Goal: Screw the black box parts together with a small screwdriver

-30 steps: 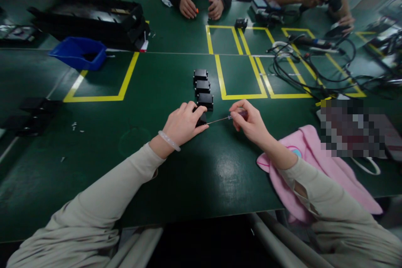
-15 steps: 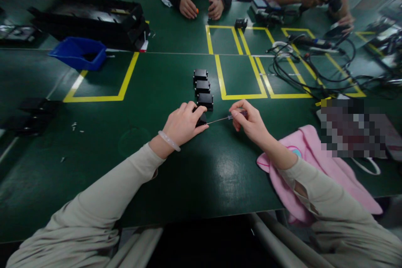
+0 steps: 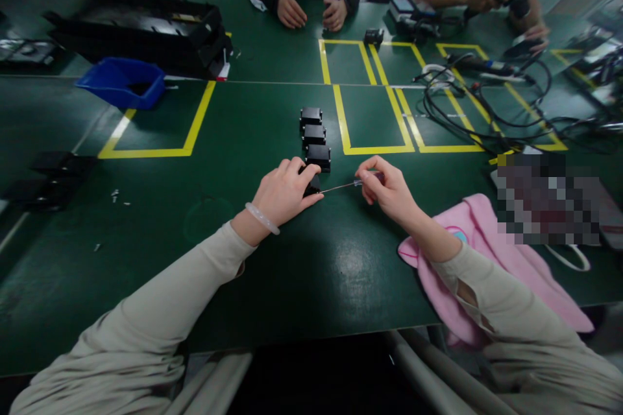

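Right hand [image 3: 390, 191], barely shifted, holds a screwdriver [image 3: 358, 182]; left hand [image 3: 283, 192] clasps a half-hidden block [image 3: 312, 186].

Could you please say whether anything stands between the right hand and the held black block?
Only the screwdriver in the right hand spans the gap to the black block; the left thumb lies beside its tip.

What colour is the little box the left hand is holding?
Black. The box shows best in the head view.
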Demonstrator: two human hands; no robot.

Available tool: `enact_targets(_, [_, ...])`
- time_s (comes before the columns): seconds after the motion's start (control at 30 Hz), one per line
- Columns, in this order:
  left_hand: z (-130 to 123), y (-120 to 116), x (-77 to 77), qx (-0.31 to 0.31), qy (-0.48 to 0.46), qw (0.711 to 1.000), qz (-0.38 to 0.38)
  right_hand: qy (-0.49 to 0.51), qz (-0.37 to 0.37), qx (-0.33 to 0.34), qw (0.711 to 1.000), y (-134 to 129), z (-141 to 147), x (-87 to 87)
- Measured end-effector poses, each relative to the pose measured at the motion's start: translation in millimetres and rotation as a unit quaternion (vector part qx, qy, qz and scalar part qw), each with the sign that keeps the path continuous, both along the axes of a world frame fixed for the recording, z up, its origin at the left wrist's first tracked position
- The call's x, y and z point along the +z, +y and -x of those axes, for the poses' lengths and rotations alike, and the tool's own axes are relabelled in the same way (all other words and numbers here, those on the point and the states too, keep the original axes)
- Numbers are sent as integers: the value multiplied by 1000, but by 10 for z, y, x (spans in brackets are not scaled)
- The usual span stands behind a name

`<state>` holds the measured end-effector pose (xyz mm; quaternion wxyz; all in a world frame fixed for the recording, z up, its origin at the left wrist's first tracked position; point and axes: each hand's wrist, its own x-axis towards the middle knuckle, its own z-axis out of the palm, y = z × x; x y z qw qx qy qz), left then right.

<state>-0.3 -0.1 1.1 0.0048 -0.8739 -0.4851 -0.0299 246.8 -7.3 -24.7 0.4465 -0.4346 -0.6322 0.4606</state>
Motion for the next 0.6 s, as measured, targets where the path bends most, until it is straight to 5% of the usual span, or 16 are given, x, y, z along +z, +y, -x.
enact_targets(0.6, [3, 2, -9, -3, -5, 1000, -3, 17, 6, 14, 1000, 17, -7, -14])
